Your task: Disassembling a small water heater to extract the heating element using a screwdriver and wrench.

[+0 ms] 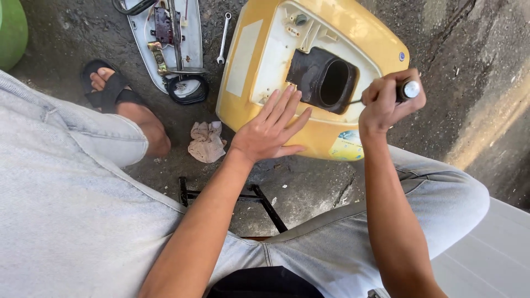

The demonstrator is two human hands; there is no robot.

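A yellow plastic machine cover point(364, 33) lies on the concrete ground in front of me, with a pale inner panel and a black oval duct point(326, 80) in its middle. My left hand point(270, 129) rests flat on the cover's near edge, fingers spread, holding nothing. My right hand point(386, 102) is closed around the black handle of a screwdriver point(406, 91). Its thin shaft points left, with the tip at the right rim of the black duct.
A white cover panel point(193, 27) with metal parts and a black ring lies at the top left, a wrench point(222, 40) beside it. A crumpled rag point(207, 142) sits by my sandalled foot point(110, 88). A black metal frame point(259, 198) is under me.
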